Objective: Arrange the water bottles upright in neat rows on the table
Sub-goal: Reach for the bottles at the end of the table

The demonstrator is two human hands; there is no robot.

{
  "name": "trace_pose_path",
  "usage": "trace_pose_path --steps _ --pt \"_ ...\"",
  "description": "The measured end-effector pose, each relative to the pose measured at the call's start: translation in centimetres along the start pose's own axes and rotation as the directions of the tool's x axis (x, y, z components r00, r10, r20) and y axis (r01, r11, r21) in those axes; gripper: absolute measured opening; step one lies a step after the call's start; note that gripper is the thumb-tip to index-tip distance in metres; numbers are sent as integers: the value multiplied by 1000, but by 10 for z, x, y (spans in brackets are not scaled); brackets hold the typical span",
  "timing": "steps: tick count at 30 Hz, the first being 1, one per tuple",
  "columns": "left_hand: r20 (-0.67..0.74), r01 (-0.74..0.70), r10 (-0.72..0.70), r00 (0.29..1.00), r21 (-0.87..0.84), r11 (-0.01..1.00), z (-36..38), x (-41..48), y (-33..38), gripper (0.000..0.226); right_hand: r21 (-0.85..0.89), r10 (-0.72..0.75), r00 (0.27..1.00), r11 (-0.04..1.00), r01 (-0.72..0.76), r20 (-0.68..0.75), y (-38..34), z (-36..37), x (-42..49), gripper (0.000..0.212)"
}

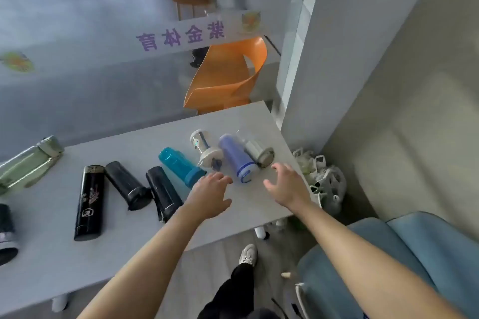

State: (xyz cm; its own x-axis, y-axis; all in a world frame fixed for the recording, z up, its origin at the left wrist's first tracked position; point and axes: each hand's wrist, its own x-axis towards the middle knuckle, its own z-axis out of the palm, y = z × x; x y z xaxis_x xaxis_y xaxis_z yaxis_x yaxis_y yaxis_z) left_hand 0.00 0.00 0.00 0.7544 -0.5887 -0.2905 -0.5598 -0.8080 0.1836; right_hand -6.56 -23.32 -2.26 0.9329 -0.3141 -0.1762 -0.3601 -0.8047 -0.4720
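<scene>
Several water bottles lie on their sides on the grey table (124, 248). From the right: a white-and-clear bottle (258, 151), a purple bottle (237, 156), a silver bottle with a white lid (204, 149), a teal bottle (180, 164), three black bottles (163, 193) (127, 184) (89, 202), and a green bottle (28, 162) at the far left. My left hand (211, 195) hovers open just below the teal bottle's cap. My right hand (287, 185) is open near the purple bottle's lid, touching nothing.
Another dark bottle (6, 230) is cut off at the left edge. An orange chair (228, 77) stands behind the table. White plastic bags (324, 178) lie on the floor by the table's right edge, and a blue seat (388, 254) is at lower right. My shoe (248, 254) shows below the table.
</scene>
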Motion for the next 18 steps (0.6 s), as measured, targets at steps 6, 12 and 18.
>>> trace_pose_path --steps 6,12,18 --pt "-21 -209 212 977 104 972 4 79 -6 60 68 172 985 983 -170 -21 2 4 89 91" --pt "-29 -264 268 963 100 959 13 120 -24 71 114 211 953 964 -239 217 22 40 143 116" --pt "-41 -351 366 930 201 915 26 149 -23 81 186 163 983 967 -177 86 41 29 131 108"
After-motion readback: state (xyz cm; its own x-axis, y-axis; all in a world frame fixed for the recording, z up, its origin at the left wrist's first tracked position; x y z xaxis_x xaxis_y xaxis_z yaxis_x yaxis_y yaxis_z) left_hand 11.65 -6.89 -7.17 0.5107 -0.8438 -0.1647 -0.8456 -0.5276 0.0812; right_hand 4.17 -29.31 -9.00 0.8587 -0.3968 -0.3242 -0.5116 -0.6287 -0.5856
